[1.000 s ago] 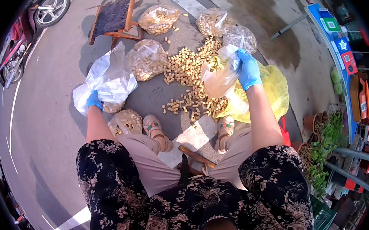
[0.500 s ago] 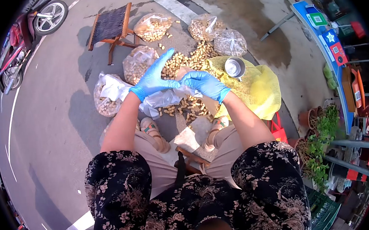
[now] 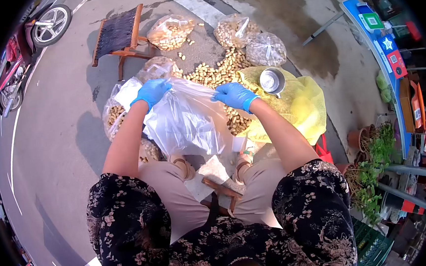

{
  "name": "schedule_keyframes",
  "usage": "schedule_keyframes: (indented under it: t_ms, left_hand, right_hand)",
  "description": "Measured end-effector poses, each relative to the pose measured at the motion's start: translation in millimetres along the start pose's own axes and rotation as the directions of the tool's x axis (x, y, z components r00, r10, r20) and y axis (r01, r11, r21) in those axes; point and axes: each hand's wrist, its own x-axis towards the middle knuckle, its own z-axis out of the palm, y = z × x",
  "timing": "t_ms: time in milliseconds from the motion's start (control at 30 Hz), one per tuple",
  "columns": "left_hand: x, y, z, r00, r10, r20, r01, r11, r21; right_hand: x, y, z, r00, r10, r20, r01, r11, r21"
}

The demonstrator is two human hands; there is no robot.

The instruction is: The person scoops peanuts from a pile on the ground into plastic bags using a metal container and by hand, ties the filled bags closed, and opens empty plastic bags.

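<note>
A clear plastic bag (image 3: 187,117) hangs spread between my two blue-gloved hands, its body draping toward my knees. My left hand (image 3: 152,94) is closed on the bag's upper left edge. With its fingers pinched, my right hand (image 3: 236,95) grips the upper right edge. The bag looks empty, though its inside is blurred. Loose peanuts (image 3: 214,73) lie in a heap on the ground behind it, partly hidden by the bag. Right of my right hand, a metal cup (image 3: 271,80) rests on a yellow mesh sack (image 3: 300,102).
Filled peanut bags (image 3: 170,31) stand around the heap. A folding stool (image 3: 117,33) is at the back left, and a motorcycle (image 3: 50,26) beyond it. On the right are a blue table (image 3: 377,47), potted plants (image 3: 373,166) and a red bag (image 3: 324,150).
My hands have moved apart, stretching the plastic bag open between them. My left hand went from spread fingers to gripping the bag's edge, lower and further left.
</note>
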Motion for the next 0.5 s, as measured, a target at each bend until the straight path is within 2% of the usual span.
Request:
schedule_keyframes:
  t_ms: [33, 100, 133, 167, 200, 233, 267, 300, 367, 433, 467, 500]
  left_hand:
    - [14, -24, 0, 0.986, -0.169, 0.018, 0.168, 0.985, 0.028]
    - [55, -131, 43, 0.945, -0.297, -0.138, 0.305, 0.952, 0.035]
    - [59, -157, 48, 0.874, -0.42, -0.245, 0.408, 0.907, -0.101]
    - [68, -216, 72, 0.76, -0.559, -0.331, 0.493, 0.828, -0.267]
    - [71, -260, 88, 0.643, -0.653, -0.4, 0.414, 0.736, -0.535]
    - [70, -288, 92, 0.534, -0.829, -0.168, 0.428, 0.437, -0.791]
    - [68, -312, 105, 0.366, -0.924, -0.111, 0.319, 0.236, -0.918]
    - [69, -303, 106, 0.334, -0.935, -0.119, 0.21, 0.197, -0.958]
    - [72, -283, 108, 0.269, -0.954, -0.135, -0.026, 0.133, -0.991]
    - [91, -278, 128, 0.278, -0.898, -0.342, -0.023, 0.35, -0.936]
    - [101, -273, 136, 0.287, -0.851, -0.44, -0.024, 0.452, -0.891]
    - [116, -240, 133, 0.344, -0.837, -0.426, -0.053, 0.436, -0.899]
  right_hand:
    - [13, 12, 4, 0.999, 0.043, 0.014, -0.042, 0.999, -0.031]
    - [48, 41, 11, 0.991, 0.129, 0.042, -0.124, 0.987, -0.097]
    - [72, 78, 30, 0.998, 0.068, 0.019, -0.069, 0.996, 0.051]
    - [96, 97, 44, 0.998, 0.054, -0.02, -0.054, 0.998, 0.012]
    - [120, 115, 56, 0.998, 0.036, -0.054, -0.037, 0.999, -0.032]
    - [143, 128, 66, 0.996, 0.01, -0.089, -0.016, 0.997, -0.077]
    - [169, 134, 72, 0.997, -0.007, -0.082, -0.008, 0.983, -0.183]
    - [192, 134, 76, 0.996, -0.044, -0.084, 0.014, 0.945, -0.327]
    - [252, 146, 97, 0.976, -0.197, -0.095, 0.135, 0.884, -0.447]
    - [310, 153, 119, 0.857, -0.467, -0.219, 0.305, 0.802, -0.514]
    - [338, 154, 134, 0.846, -0.477, -0.238, 0.318, 0.809, -0.494]
    - [364, 159, 152, 0.835, -0.487, -0.257, 0.327, 0.814, -0.479]
